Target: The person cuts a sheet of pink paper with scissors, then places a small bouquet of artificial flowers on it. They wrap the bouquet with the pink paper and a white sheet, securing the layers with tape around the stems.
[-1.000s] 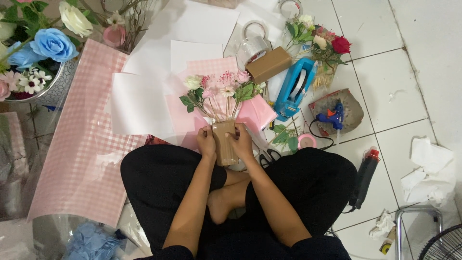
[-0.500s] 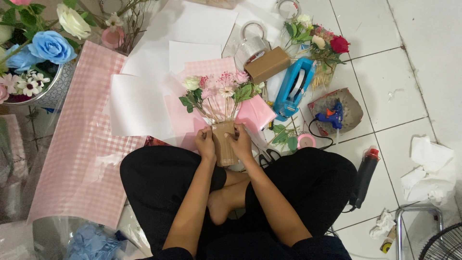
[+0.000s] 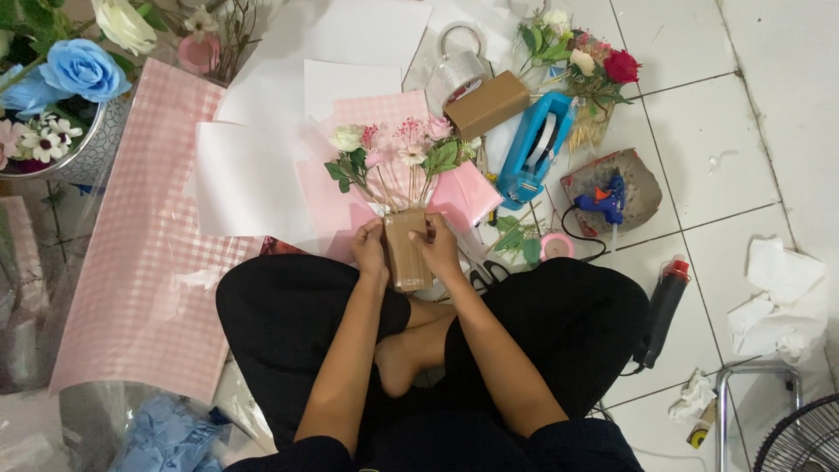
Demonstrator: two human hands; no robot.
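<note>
I sit cross-legged on a white tiled floor. Both hands grip a small bunch of artificial flowers (image 3: 395, 153) whose stems are wrapped in brown paper (image 3: 407, 253). My left hand (image 3: 370, 249) presses the left side of the wrap, and my right hand (image 3: 437, 247) holds its right side with the thumb on top. The white and pink blooms point away from me, over pink paper sheets (image 3: 384, 118).
A blue tape dispenser (image 3: 537, 149), brown box (image 3: 488, 105), clear tape roll (image 3: 458, 72), blue glue gun (image 3: 605, 199) and another small bouquet (image 3: 587, 65) lie ahead right. Pink checked wrap (image 3: 149, 253) and a flower bucket (image 3: 61, 96) are left. A black torch (image 3: 664, 306) and fan (image 3: 800, 437) are right.
Both hands have stayed on the brown wrap with only slight finger shifts; the bunch sits in the same place.
</note>
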